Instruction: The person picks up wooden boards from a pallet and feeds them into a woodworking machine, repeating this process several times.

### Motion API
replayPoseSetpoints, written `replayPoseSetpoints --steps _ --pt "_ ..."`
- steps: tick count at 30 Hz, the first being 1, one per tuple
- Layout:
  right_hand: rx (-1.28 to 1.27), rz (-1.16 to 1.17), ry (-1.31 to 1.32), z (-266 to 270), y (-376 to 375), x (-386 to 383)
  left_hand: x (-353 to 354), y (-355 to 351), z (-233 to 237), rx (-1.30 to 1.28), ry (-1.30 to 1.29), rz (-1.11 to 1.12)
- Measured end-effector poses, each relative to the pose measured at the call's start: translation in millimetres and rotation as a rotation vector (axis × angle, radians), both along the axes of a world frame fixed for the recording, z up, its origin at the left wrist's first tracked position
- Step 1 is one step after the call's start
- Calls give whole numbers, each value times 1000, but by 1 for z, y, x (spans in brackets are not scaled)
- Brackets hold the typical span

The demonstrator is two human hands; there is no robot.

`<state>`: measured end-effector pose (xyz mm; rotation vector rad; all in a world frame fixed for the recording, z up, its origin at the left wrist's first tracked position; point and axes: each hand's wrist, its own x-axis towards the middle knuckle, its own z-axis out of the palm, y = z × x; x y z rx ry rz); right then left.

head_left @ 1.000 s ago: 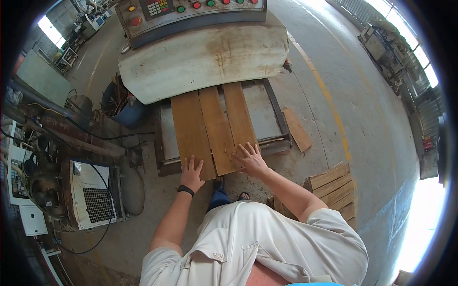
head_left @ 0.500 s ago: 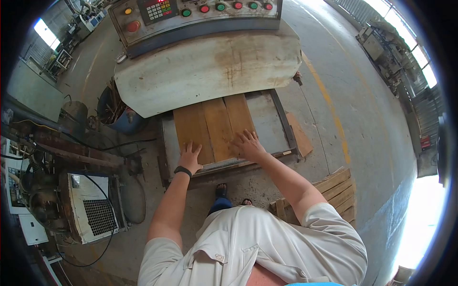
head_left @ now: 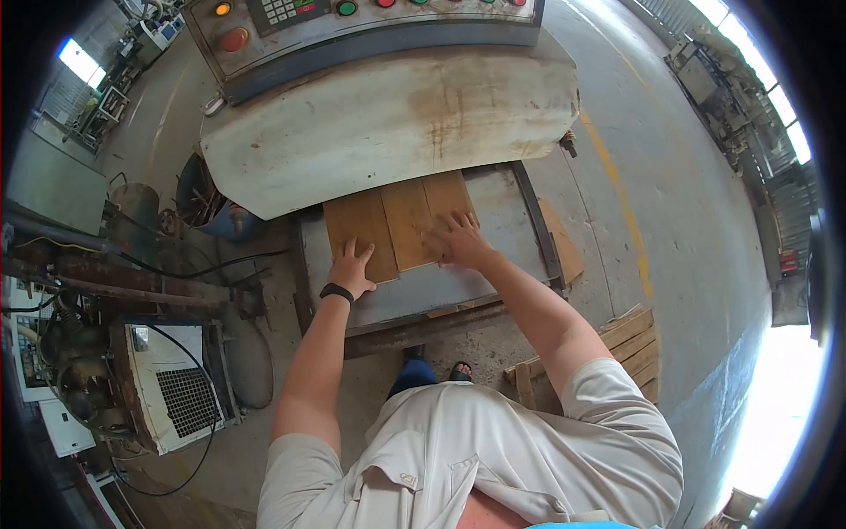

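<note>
Three wooden boards lie side by side on the grey metal machine table [head_left: 414, 298], their far ends hidden under the pale machine cover [head_left: 379, 132]. My left hand [head_left: 353, 268], fingers spread, rests on the near end of the left board [head_left: 357, 222]. The middle board [head_left: 408, 220] lies between my hands. My right hand [head_left: 460, 240] is flat with fingers apart on the near part of the right board [head_left: 448, 192], its fingertips reaching toward the middle board.
A control panel [head_left: 370, 26] with coloured buttons tops the machine. To the left stand a blue bin [head_left: 233, 222] of wood scraps and a white box with a grille [head_left: 185, 401]. A slatted wooden pallet [head_left: 630, 348] lies on the floor at right.
The boards have slid farther under the cover, away from me, with both hands on them. More of the bare metal table shows at the near side.
</note>
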<state>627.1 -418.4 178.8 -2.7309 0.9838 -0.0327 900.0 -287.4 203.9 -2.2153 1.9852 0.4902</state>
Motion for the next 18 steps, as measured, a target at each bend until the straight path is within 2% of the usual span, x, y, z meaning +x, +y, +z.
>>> replayPoseSetpoints --steps 12,15,18 --pt "35 -38 92 4 -41 27 23 -43 -2 -11 66 15" --pt "-31 -67 21 4 -44 33 27 -48 -6 -75 76 21" --pt "8 -127 1 7 -44 38 28 -45 -13 -180 70 51"
